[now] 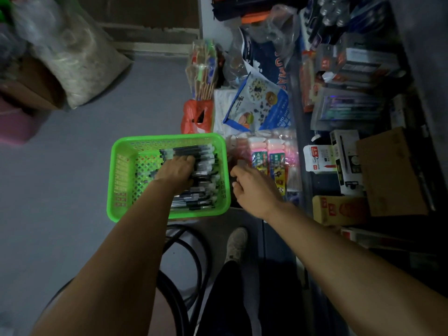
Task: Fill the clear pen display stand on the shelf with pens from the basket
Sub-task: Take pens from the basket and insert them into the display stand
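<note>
Green basket (121, 170) holds pens (203, 166); left hand (175, 172) among them, grip unclear.

I see a dim, bluish, grainy view; edges bend and blur, the shelf side perhaps darkest.

We have one view, from the camera on our head, looking steeply down and a little forward. The green basket (167, 177) sits near the middle of the frame, close below us. Left of the basket lies grey floor; right of it, the crowded shelf runs up the frame's edge. Wide-angle bending shows.
</note>
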`<state>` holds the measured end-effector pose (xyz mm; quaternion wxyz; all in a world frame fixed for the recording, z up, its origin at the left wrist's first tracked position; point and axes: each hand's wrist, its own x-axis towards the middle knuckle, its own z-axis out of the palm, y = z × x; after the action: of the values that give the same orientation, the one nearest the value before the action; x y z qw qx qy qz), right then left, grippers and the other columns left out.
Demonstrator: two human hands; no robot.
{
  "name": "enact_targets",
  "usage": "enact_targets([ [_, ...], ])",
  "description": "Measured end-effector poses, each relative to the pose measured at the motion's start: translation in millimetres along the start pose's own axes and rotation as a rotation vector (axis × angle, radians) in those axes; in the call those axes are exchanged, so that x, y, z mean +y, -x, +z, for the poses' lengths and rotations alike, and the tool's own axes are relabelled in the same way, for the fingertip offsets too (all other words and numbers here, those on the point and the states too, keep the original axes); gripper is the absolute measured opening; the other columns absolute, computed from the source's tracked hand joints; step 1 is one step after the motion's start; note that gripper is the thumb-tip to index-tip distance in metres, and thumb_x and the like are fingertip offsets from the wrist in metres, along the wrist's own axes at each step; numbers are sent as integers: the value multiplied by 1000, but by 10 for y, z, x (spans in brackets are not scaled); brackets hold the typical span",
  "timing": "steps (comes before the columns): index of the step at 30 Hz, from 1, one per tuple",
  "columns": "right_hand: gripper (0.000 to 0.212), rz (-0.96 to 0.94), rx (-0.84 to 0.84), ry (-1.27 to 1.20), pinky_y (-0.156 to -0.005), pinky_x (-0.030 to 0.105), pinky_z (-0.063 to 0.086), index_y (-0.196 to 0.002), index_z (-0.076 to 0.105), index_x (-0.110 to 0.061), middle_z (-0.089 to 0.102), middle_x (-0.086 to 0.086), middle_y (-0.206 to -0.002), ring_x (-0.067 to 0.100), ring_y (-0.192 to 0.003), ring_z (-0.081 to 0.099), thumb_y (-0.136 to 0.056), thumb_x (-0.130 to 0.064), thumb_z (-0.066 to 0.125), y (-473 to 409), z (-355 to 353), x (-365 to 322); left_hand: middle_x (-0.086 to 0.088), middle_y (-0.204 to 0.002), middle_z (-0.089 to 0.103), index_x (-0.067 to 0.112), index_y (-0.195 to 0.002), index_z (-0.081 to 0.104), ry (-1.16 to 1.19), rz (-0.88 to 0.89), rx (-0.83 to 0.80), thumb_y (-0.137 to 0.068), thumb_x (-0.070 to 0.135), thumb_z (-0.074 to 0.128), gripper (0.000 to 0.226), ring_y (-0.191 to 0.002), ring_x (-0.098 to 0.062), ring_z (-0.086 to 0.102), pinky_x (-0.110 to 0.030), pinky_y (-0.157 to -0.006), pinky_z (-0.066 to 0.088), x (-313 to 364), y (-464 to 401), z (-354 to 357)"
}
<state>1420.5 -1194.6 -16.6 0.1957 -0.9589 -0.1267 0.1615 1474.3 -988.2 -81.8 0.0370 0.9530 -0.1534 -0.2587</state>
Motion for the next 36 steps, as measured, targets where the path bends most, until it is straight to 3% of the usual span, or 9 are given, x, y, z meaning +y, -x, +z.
enact_targets([
  [7, 22, 21, -10, 31, -70, 36, 46, -114, 55, -10, 61, 11, -110, 30, -98, 57, -94, -14, 48, 83, -152, -43, -21, -124, 49, 5, -120, 45, 106, -47, 25, -86, 25, 64, 44, -109, -41, 55, -45, -84, 44, 110, 190, -175],
  [13, 23, 11, 12, 80, -75, 39, 49, -115, 54, -10, 62, 11, -112, 34, -99, 60, -93, -13, 47, 219, -386, -204, -22, -118, 60, 8, -118, 41, 184, -37, 118, -87, 23, 61, 40, -105, -41, 57, -41, -77, 43, 125, 441, -505],
  [16, 23, -4, 57, 122, -72, 33, 42, -114, 55, -10, 62, 13, -114, 34, -101, 59, -93, -13, 47, 310, -567, -312, -20, -117, 60, 9, -117, 44, 169, -1, 179, -87, 26, 60, 38, -104, -40, 57, -39, -74, 41, 172, 590, -710],
  [19, 26, -9, 98, 163, -78, 35, 44, -119, 54, -9, 60, 14, -117, 34, -106, 56, -94, -13, 46, 451, -826, -420, -21, -113, 61, 10, -116, 43, 141, 32, 245, -87, 30, 61, 39, -102, -42, 58, -40, -74, 42, 262, 772, -957],
  [23, 30, 11, 185, 190, -77, 38, 49, -124, 51, -6, 61, 16, -118, 36, -103, 58, -95, -13, 44, 741, -1260, -566, -22, -112, 60, 11, -117, 43, 112, 95, 320, -87, 27, 61, 39, -101, -43, 57, -44, -77, 45, 525, 1054, -1397],
  [26, 31, 36, 261, 188, -79, 37, 46, -125, 52, -6, 60, 14, -122, 36, -108, 57, -95, -12, 47, 1013, -1611, -672, -23, -110, 61, 8, -117, 45, 82, 160, 404, -88, 26, 59, 37, -99, -43, 57, -40, -68, 40, 805, 1296, -1756],
  [31, 19, 81, 470, 200, -71, 38, 45, -110, 55, -9, 63, 13, -108, 35, -97, 60, -94, -15, 47, 1535, -2138, -802, -24, -103, 62, 6, -111, 45, 130, 296, 537, -87, 24, 61, 34, -92, -42, 58, -39, -64, 38, 1223, 1689, -2247],
  [36, 19, 140, 619, 202, -79, 41, 49, -109, 58, -10, 65, 12, -110, 34, -101, 59, -92, -15, 51, 2145, -2603, -842, -24, -95, 63, 4, -105, 44, 198, 455, 602, -86, 19, 61, 30, -86, -41, 59, -41, -64, 42, 1716, 2010, -2618],
])
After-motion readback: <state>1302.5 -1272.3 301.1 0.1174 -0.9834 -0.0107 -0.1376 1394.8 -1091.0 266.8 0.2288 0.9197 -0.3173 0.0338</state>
